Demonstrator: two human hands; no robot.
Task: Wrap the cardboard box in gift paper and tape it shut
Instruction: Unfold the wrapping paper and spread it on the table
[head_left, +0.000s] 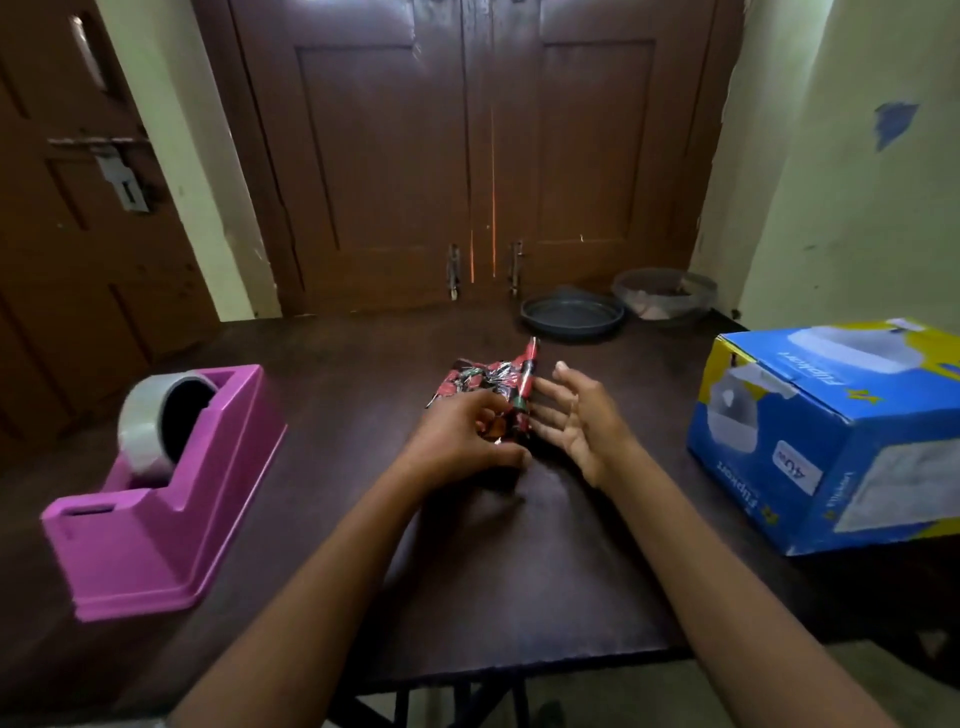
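Note:
A folded bundle of shiny red, green and black gift paper (480, 379) lies at the middle of the dark table (519, 571). My left hand (462, 441) has its fingers curled over the near end of the bundle and grips it. My right hand (576, 421) is open, fingers straight, touching the bundle's right side. The blue and yellow cardboard box (831, 436) stands at the right, apart from both hands. A pink tape dispenser (161, 493) holding a roll of clear tape (150, 421) sits at the left.
A dark round dish (571, 314) and a clear bowl (665, 299) stand at the table's far edge, in front of brown wooden doors (467, 156). The table's near edge runs just below my forearms.

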